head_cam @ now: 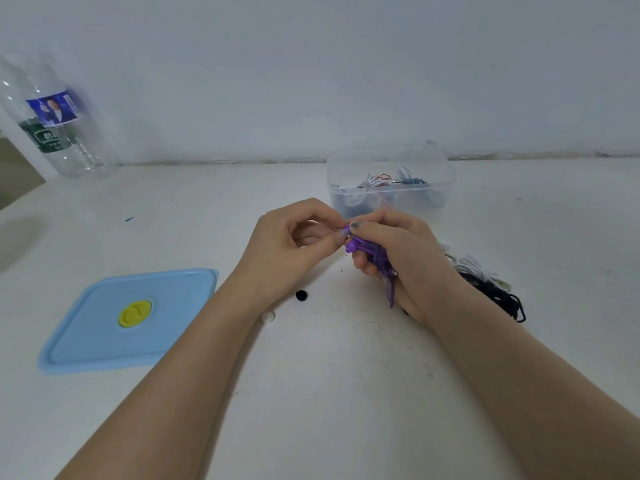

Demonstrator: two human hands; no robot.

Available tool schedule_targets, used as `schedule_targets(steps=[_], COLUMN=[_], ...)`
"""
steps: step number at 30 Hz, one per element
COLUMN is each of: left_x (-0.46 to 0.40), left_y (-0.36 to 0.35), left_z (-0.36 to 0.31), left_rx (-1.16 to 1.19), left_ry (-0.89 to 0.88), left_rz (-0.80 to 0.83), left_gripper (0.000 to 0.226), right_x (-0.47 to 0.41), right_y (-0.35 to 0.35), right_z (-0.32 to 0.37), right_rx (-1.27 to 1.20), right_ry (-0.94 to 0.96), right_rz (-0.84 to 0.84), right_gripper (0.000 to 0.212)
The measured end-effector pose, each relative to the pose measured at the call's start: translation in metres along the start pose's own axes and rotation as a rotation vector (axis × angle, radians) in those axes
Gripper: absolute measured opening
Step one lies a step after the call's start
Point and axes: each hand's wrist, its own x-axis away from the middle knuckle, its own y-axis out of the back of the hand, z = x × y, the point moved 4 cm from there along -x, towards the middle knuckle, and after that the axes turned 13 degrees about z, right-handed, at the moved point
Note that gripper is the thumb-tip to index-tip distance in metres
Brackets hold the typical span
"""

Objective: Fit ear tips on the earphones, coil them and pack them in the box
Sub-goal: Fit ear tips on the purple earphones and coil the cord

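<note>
My right hand [394,251] grips a bunched pair of purple earphones [367,249], with a loop of purple cord hanging below the palm. My left hand [294,237] pinches the tip of one purple earbud right beside the right thumb. A clear plastic box [391,181] stands just behind my hands and holds several coiled earphones. Two loose ear tips lie on the table under my left wrist: a black ear tip [301,295] and a translucent white ear tip [268,317].
The box's blue lid [104,327] with a yellow valve lies at the front left. White earphones [474,265] and black earphones [502,299] lie tangled to the right of my right arm. A clear water bottle [59,123] stands at the far left by the wall.
</note>
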Motion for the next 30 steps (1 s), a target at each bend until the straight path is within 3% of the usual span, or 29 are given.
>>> schedule_targets(steps=[13,18,30], left_x=[0.0009,0.0012,0.0005], left_y=[0.0026,0.0032,0.0057], left_z=[-0.0024,-0.0047,-0.0029], left_rx=[0.138,0.151,0.299], left_ry=[0.003,0.01,0.094], left_rz=[0.047,0.051,0.164], left_gripper=[0.009,0.007,0.006], right_x=[0.0028,0.003,0.0065], right_y=[-0.0017,-0.0017,-0.006], right_z=[0.0024,0.0037,0.0045], right_rx=[-0.123,-0.115,-0.08], right_ry=[-0.034,-0.032,-0.044], right_rz=[0.063,0.089,0.172], right_gripper=[0.003,0.021,0.015])
